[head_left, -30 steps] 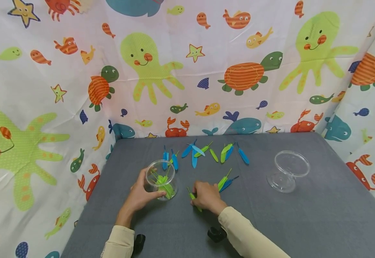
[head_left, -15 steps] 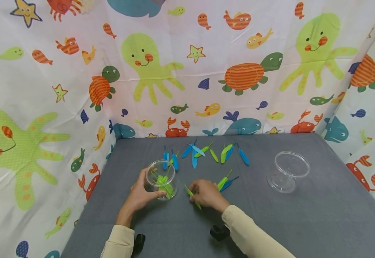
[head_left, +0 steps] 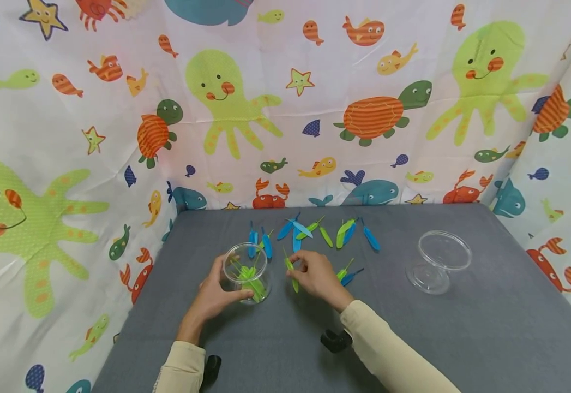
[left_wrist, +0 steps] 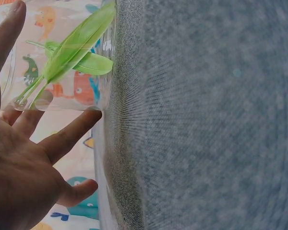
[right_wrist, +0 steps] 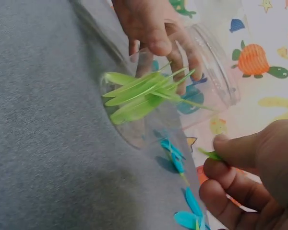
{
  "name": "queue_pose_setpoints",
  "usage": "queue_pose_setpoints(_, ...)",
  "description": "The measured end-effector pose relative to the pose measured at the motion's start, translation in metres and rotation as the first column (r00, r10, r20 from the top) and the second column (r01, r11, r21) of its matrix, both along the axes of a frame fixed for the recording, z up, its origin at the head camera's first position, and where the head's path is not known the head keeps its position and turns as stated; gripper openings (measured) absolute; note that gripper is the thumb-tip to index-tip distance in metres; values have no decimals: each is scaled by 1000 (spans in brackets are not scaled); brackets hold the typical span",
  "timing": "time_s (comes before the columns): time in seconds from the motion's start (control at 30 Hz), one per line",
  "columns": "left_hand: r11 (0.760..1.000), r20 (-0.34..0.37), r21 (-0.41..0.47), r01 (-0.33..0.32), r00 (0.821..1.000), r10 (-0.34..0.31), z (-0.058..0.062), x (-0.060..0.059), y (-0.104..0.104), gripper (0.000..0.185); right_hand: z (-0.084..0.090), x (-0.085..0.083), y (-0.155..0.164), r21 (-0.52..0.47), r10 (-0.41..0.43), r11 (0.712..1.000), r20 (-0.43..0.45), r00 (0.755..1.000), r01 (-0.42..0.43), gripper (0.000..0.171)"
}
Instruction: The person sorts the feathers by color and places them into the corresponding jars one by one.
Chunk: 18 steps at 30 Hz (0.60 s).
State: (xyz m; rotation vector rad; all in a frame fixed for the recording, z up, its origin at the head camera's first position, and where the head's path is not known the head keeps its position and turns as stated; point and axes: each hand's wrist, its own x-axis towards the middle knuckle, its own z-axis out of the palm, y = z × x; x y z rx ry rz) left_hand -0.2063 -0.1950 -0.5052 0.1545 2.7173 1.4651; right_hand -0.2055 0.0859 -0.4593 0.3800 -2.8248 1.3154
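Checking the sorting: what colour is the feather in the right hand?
Green feather, pinched by the right hand; clearest in the head view.

No readable text, label, brand, number or sign anywhere; printed curtain (head_left: 314, 109) carries only cartoon sea animals.

Left hand (head_left: 215, 295) curled in a cupping grip; right hand (head_left: 317, 274) pinching.
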Motion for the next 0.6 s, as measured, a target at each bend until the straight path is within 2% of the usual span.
queue_pose_setpoints(0.17,1000,-10,0,6,1000,-6,0,-1,0,106,6,-3,-6,-50,-5,999,-27,1000,4,26)
queue_pose_setpoints(0.6,1000,-22,19,12,1000,-11,-3,-1,1,101,23,-9,-29,-142,-28,990,-180,983,3,27)
